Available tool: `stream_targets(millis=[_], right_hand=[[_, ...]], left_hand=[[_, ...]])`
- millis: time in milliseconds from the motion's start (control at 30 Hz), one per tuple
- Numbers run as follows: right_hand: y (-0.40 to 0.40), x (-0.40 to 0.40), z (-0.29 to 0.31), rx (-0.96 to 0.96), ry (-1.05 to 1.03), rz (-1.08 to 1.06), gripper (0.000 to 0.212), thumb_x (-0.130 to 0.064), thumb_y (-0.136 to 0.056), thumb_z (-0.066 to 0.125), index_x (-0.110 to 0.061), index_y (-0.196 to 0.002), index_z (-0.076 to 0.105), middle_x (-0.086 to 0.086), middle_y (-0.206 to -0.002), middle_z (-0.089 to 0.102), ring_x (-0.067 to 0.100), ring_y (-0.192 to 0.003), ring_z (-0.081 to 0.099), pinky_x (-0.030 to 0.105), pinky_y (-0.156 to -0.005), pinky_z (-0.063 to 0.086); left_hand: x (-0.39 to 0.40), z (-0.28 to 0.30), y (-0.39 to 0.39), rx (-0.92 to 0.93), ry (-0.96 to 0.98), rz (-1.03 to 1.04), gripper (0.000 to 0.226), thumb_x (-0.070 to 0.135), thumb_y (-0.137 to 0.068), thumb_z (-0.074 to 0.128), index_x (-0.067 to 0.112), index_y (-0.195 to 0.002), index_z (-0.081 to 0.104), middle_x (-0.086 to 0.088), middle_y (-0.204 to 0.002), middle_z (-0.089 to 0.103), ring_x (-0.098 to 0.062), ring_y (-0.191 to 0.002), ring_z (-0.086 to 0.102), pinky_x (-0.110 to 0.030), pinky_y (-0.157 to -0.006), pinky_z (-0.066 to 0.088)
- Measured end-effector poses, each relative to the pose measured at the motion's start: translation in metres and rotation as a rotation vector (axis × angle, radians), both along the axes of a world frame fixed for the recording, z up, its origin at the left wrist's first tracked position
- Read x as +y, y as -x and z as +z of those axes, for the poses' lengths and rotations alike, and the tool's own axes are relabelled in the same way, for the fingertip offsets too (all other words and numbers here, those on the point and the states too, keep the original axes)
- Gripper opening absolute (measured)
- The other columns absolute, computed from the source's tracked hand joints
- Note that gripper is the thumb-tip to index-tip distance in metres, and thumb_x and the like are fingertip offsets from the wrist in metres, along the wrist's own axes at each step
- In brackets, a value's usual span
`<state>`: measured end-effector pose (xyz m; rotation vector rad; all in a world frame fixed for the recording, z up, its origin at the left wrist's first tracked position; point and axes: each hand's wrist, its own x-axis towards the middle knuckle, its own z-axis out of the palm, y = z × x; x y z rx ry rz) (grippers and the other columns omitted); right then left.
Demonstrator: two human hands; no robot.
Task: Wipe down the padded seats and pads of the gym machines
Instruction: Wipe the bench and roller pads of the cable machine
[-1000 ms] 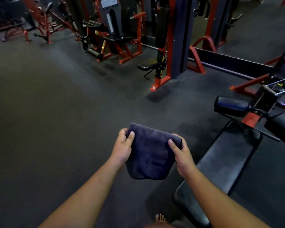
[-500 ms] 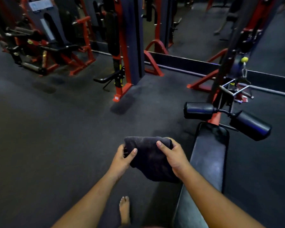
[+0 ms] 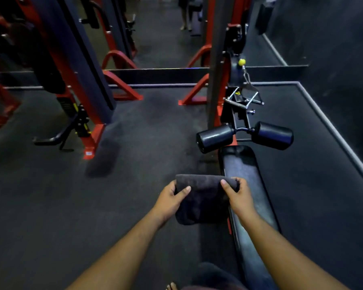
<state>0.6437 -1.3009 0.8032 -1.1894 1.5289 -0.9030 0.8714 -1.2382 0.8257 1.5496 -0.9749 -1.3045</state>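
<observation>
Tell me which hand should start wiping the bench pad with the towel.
Right. The right hand already hangs over the bench pad while gripping the towel; the left hand, holding the towel's other end, is out over the floor, so it would likely have to cross over.

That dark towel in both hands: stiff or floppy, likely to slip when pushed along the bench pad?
Probably floppy: the towel sags below where the left hand and right hand pinch its top edge. Likely light, since thumb pinches alone hold it. Its plush nap should drag rather than slide on the smooth bench pad.
</observation>
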Motion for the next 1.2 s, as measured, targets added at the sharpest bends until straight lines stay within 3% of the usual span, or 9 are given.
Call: stream_targets(millis=[167, 267, 567, 700, 767, 933, 1000, 1100, 1200], right_hand=[[-0.013, -0.034, -0.022, 0.258, -0.053, -0.144, 0.061, -0.040, -0.090, 0.075, -0.019, -0.140, 0.048, 0.009, -0.143, 0.049, 0.028, -0.131, 0.047, 0.045, -0.111, 0.042], [-0.035, -0.061, -0.033, 0.304, 0.034, -0.104, 0.061, -0.036, -0.091, 0.074, -0.017, -0.143, 0.048, 0.007, -0.144, 0.049, 0.024, -0.133, 0.043, 0.036, -0.113, 0.033], [-0.073, -0.191, -0.060, -0.294, -0.477, -0.342, 0.089, -0.078, -0.092, 0.039, -0.029, -0.162, 0.017, 0.007, -0.165, 0.033, 0.027, -0.149, 0.034, 0.040, -0.120, 0.029], [-0.068, -0.240, -0.077, -0.693, -0.634, -0.563, 0.087, -0.088, -0.082, 0.045, -0.032, -0.148, 0.044, 0.019, -0.139, 0.062, 0.038, -0.122, 0.063, 0.060, -0.098, 0.054], [-0.065, -0.258, -0.085, -0.822, -0.690, -0.579, 0.069, -0.076, -0.088, 0.053, -0.025, -0.134, 0.058, 0.021, -0.119, 0.071, 0.038, -0.104, 0.070, 0.047, -0.076, 0.060], [-0.079, -0.316, -0.127, -0.902, -0.578, -0.869, 0.027, -0.033, -0.093, 0.054, -0.009, -0.101, 0.063, 0.017, -0.085, 0.064, 0.029, -0.074, 0.063, 0.039, -0.070, 0.051], [-0.086, -0.336, -0.138, -0.779, -0.407, -0.983, 0.022, -0.024, -0.096, 0.052, -0.012, -0.112, 0.062, 0.021, -0.105, 0.066, 0.026, -0.088, 0.064, 0.042, -0.087, 0.053], [-0.097, -0.372, -0.157, -0.404, -0.132, -0.974, 0.057, -0.019, -0.094, 0.048, -0.018, -0.151, 0.044, 0.014, -0.153, 0.049, 0.022, -0.136, 0.050, 0.040, -0.121, 0.033], [-0.119, -0.410, -0.196, 0.085, -0.067, -0.760, 0.074, -0.047, -0.094, 0.042, -0.025, -0.162, 0.022, -0.003, -0.169, 0.018, 0.015, -0.156, 0.018, 0.035, -0.127, 0.014]], left_hand=[[-0.089, -0.011, 0.002, -0.318, 0.074, -0.184, 0.020, 0.025, -0.101, 0.063, 0.018, -0.120, 0.064, 0.005, -0.114, 0.073, -0.012, -0.108, 0.068, -0.035, -0.096, 0.054], [-0.144, -0.019, -0.003, -0.452, 0.035, -0.291, 0.021, 0.036, -0.101, 0.060, 0.025, -0.119, 0.061, 0.009, -0.110, 0.073, -0.009, -0.103, 0.068, -0.035, -0.090, 0.055], [-0.274, -0.032, 0.015, -0.398, -0.035, -0.533, 0.016, 0.023, -0.100, 0.064, 0.019, -0.115, 0.060, 0.012, -0.104, 0.068, -0.003, -0.095, 0.062, -0.009, -0.078, 0.045], [-0.318, -0.040, 0.028, -0.288, -0.104, -0.679, 0.020, 0.011, -0.100, 0.061, 0.005, -0.120, 0.058, -0.009, -0.108, 0.069, -0.009, -0.095, 0.061, -0.023, -0.082, 0.051], [-0.335, -0.045, 0.030, -0.245, -0.144, -0.775, 0.018, 0.006, -0.101, 0.059, 0.001, -0.118, 0.056, -0.012, -0.100, 0.065, -0.011, -0.092, 0.058, -0.033, -0.086, 0.051], [-0.404, -0.074, 0.015, -0.152, -0.246, -1.005, 0.024, 0.001, -0.099, 0.054, 0.015, -0.119, 0.059, 0.010, -0.084, 0.063, 0.006, -0.071, 0.056, -0.014, -0.069, 0.045], [-0.433, -0.084, 0.005, -0.113, -0.274, -0.959, 0.027, 0.014, -0.096, 0.048, 0.017, -0.116, 0.065, 0.008, -0.090, 0.068, 0.001, -0.078, 0.061, -0.017, -0.073, 0.048], [-0.493, -0.122, -0.018, -0.121, -0.194, -0.819, 0.031, 0.018, -0.097, 0.043, 0.011, -0.113, 0.068, -0.009, -0.115, 0.070, -0.016, -0.106, 0.063, -0.032, -0.099, 0.047], [-0.556, -0.178, -0.031, -0.257, -0.107, -0.764, 0.042, 0.027, -0.091, 0.042, 0.011, -0.121, 0.067, -0.009, -0.126, 0.068, -0.023, -0.119, 0.060, -0.038, -0.110, 0.043]])
